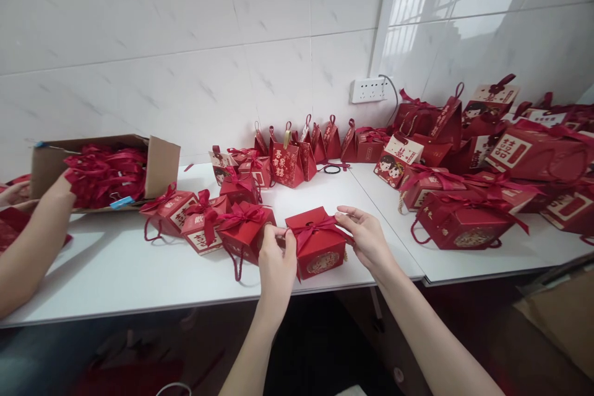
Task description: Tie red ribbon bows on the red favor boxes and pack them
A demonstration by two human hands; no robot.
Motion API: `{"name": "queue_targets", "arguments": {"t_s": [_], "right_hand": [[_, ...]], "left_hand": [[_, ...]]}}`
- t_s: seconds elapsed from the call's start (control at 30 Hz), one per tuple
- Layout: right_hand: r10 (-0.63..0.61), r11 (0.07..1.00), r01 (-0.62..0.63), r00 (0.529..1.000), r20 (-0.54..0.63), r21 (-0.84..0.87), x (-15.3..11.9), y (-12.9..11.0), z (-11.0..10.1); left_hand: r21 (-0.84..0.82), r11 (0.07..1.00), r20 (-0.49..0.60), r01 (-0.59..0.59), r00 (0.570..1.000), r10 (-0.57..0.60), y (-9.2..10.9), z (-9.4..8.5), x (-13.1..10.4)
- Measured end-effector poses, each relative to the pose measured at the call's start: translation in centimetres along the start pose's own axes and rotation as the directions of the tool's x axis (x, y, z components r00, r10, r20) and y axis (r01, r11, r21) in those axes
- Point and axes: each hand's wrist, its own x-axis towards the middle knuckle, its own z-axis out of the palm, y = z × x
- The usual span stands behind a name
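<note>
The left hand [277, 253] and right hand [364, 236] are pinching opposite sides of a ribbon [307, 234], each grip nearly closed, over a red box [321, 250] sitting by the near edge of the counter [139, 275]; other boxes [464, 223] are crowding left and right, a carton [163, 167] lying far left

Red box [322, 244] sits upright on white tbl [153, 272], nr front edge, slightly angled, top flaps down; rd gold emblem [323, 263] on front side. Dk-red ribbon [309, 235] runs across top, ends out L & R; knot unclear.
</note>
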Motion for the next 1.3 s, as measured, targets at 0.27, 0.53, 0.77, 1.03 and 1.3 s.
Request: {"name": "queue_targets", "arguments": {"t_s": [0.27, 0.53, 0.77, 1.03, 1.3], "right_hand": [[-0.095, 0.989, 0.105, 0.991, 0.097, -0.101, -0.8, -0.1, -1.0], [-0.244, 0.922, 0.258, 0.966, 0.085, -0.290, -2.4, 1.4, -1.6], [-0.120, 0.750, 0.294, 0.941, 0.315, -0.593, -3.7, -0.2, -3.4], [-0.368, 0.457, 0.539, 0.839, 0.401, -0.708, -5.8, -0.3, -5.9], [-0.630, 0.208, 0.641, 0.666, 0.400, -0.739, -9.6, -3.0, -11.4]], "left_hand": [[-0.177, 0.981, 0.163, 0.085, 0.985, -0.056, -0.6, -0.1, 0.3], [-0.464, 0.849, 0.250, 0.252, 0.957, -0.147, -1.7, 0.6, -0.7], [-0.626, 0.698, 0.361, 0.346, 0.923, -0.134, -1.2, 2.0, -0.6], [-0.622, 0.771, 0.298, 0.139, 0.952, 0.069, -0.3, 3.6, -3.0], [-0.565, 0.823, 0.363, -0.058, 0.879, 0.311, 3.2, 4.6, -4.8]]}}
